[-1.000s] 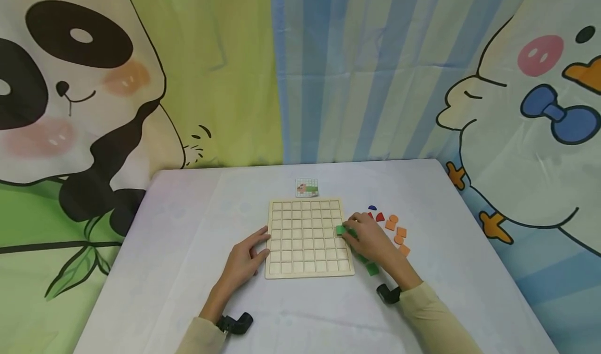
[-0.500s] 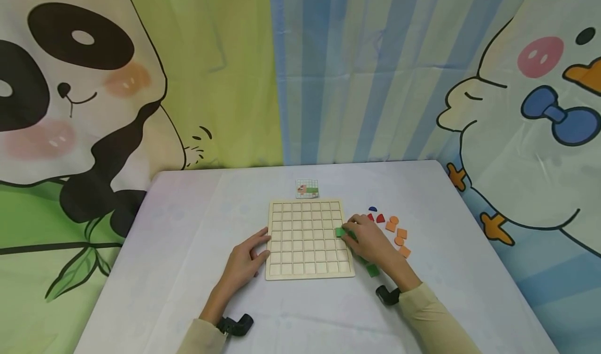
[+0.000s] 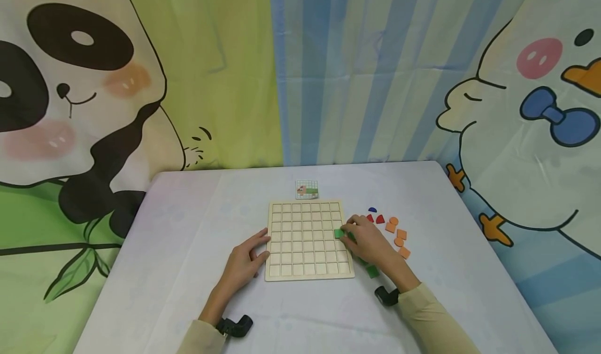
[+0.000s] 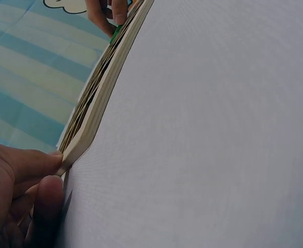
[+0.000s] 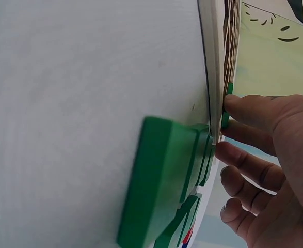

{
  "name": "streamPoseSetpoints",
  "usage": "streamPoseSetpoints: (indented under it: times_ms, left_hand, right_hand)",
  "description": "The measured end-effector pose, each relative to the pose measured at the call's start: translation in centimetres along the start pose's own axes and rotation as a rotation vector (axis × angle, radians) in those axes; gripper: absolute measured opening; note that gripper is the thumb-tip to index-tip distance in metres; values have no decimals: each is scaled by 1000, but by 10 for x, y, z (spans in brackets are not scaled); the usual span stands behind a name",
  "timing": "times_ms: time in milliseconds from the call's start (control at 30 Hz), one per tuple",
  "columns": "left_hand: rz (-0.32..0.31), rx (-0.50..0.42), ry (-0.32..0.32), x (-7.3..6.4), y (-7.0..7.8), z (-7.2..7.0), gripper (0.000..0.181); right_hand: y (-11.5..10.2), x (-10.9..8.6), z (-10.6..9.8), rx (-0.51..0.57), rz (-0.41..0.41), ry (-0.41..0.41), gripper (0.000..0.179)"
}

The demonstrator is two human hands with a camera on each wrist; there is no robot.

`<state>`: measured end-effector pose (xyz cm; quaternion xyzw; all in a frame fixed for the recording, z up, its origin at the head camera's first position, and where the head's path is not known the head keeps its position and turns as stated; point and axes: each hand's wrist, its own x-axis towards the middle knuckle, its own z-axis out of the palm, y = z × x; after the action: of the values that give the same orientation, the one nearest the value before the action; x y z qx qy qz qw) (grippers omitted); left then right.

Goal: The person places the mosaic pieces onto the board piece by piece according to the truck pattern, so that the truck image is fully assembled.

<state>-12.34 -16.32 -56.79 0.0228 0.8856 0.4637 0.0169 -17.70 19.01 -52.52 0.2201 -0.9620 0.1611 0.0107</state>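
Right hand [image 3: 371,242], fingers curled, pinching a green square tile [image 3: 339,233] and holding it on a cell in the rightmost column of the wooden grid board [image 3: 305,239] (in the right wrist view the tile stands edge-on against the board's face, a fingertip on it). Left hand [image 3: 244,260], fingers relaxed, resting on the worktop [image 3: 188,228] with thumb and fingertips touching the board's left edge. Loose green tiles [image 3: 371,269] lie just beside the board's right edge, partly under the right hand. Orange pieces [image 3: 399,235], red pieces [image 3: 375,218] and a blue piece [image 3: 372,209] lie further right. A small pattern card [image 3: 307,189] lies just beyond the board's far edge.
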Motion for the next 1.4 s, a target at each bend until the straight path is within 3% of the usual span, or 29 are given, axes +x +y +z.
streamPoseSetpoints:
  times_ms: [733,1400]
  left_hand:
    - [-1,-14,1,0,0,-2,48]
    - [0,-38,1,0,-2,0,49]
  right_hand:
    - [2,2,2,-2,-26,1,31]
    - [28,-14,-10,47,6,40,30]
